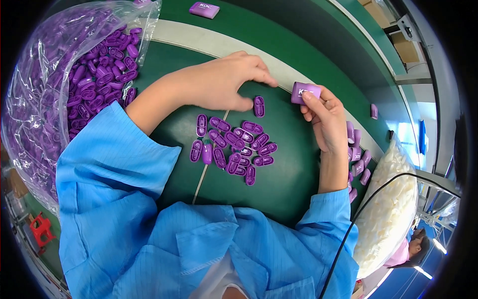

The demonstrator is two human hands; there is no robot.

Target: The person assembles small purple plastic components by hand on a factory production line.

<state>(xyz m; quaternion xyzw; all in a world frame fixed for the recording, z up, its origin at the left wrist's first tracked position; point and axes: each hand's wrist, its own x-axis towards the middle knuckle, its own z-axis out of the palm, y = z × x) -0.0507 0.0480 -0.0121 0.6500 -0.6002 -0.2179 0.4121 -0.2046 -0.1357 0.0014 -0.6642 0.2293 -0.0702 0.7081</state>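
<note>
Between the thumb and fingers of my right hand (324, 112) is a small purple rounded plastic case (298, 92) with white print on its face. My left hand (226, 82) reaches over the green work surface with thumb and fingers apart, holding nothing. Just beside its thumb tip lies a purple oval cap (259, 106), hollow side up. Several more purple oval caps (217, 138) are scattered in a loose group below both hands. Most show their hollow side, and one purple piece (207, 153) among them shows a smooth outer side.
A large clear bag (37, 94) full of purple caps stands at the left. Several purple cases (357, 153) lie right of my right forearm, and another case (204, 10) sits beyond the pale strip. A sack of cream-coloured pieces (388, 214) and a black cable (348, 229) are at the right.
</note>
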